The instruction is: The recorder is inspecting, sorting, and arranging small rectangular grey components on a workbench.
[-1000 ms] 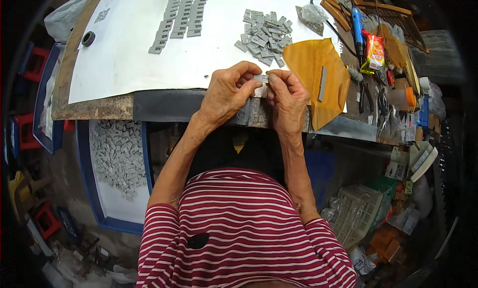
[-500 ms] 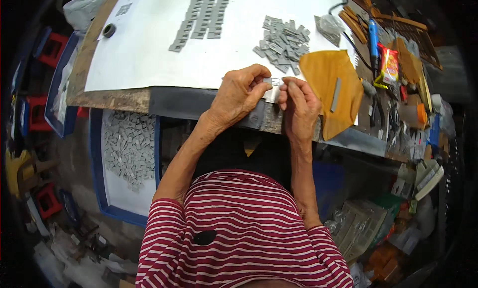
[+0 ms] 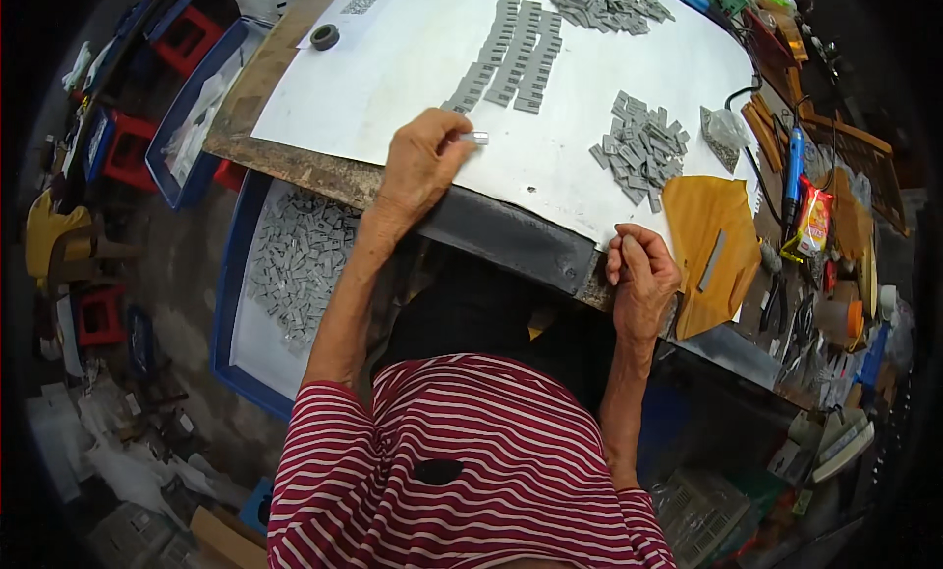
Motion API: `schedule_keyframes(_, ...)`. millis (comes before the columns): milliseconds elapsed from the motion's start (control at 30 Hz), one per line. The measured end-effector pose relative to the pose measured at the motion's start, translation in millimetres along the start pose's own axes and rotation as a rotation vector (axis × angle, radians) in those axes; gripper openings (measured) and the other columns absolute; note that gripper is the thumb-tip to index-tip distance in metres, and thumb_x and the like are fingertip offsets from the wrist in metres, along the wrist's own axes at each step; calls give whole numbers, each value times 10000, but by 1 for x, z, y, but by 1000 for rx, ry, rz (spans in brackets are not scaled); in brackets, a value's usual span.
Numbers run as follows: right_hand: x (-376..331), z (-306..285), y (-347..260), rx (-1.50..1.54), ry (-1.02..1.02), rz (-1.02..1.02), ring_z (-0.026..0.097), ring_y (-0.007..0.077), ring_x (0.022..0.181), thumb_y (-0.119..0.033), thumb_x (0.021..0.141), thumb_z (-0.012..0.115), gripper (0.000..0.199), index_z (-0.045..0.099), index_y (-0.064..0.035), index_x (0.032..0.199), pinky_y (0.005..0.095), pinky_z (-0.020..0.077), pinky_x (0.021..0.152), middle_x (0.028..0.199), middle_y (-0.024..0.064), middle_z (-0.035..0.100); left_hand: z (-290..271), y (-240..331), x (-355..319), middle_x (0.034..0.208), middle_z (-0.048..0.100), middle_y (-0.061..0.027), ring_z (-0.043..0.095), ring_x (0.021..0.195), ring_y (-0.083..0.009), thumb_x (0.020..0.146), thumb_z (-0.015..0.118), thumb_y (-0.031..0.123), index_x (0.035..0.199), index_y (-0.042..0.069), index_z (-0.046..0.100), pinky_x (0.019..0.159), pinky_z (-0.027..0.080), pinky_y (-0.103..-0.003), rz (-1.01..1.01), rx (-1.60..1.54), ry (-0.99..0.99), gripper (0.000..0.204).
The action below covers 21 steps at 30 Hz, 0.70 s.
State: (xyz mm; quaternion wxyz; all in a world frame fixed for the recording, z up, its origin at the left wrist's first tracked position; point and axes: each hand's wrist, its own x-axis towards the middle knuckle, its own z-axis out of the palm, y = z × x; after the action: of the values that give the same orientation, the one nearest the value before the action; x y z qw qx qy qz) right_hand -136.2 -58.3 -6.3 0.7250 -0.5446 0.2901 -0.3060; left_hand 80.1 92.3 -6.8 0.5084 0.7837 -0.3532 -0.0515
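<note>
My left hand [image 3: 417, 171] is over the table's front edge, its thumb and fingers pinching a small flat grey plate [image 3: 478, 138] with a shiny face. Just beyond it, three rows of overlapping grey pieces [image 3: 506, 63] lie on white paper. Well to the right, my right hand [image 3: 643, 274] hovers by the front edge with fingers curled and tips together; whatever they may hold is too small to make out. A loose heap of grey pieces [image 3: 638, 148] sits past that hand. Beside it lies a tan sheet [image 3: 693, 274] with a narrow grey strip [image 3: 712, 261] on top.
A blue tray [image 3: 224, 318] of grey pieces stands below the table's left side. Another heap [image 3: 614, 7] lies at the far edge. A black ring [image 3: 324, 36] rests at far left. A blue pen-like tool [image 3: 795, 166] and a red packet [image 3: 813, 218] crowd the right side.
My hands, together at the plate before, have come apart. The left has carried the plate leftward toward the rows; the right stays near the tan sheet. The whole view has shifted.
</note>
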Motion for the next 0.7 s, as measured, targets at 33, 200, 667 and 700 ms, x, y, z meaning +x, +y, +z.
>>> schedule_keyframes(33,0,0,1,0,-6,4,479,80,566,-40,857,513,151,565,83,928,193,367,487,750,80,561,-5,-6,2,771,578,-132,578,677,-207,721,639,66,849,-15,606,610,467,-296,16,32,15,155)
schedule_keyframes(200,-1,0,1,-27,-12,29,476,78,556,-41,857,513,148,569,78,925,192,364,479,738,76,563,-20,-21,8,814,552,-100,543,707,-175,730,627,85,889,-25,610,652,445,-271,-21,196,26,194)
schedule_keyframes(667,-5,-2,-2,-80,-31,53,466,67,537,-56,858,520,151,583,63,925,176,352,464,731,58,568,-20,-32,11,831,578,-129,584,723,-224,745,606,45,895,-27,617,652,464,-297,78,267,59,166)
schedule_keyframes(700,-6,-2,-2,-83,-34,54,465,66,536,-57,858,521,151,584,62,925,176,352,463,729,57,567,-20,-32,11,831,578,-129,584,723,-224,745,606,45,895,-27,617,652,464,-297,79,266,59,166)
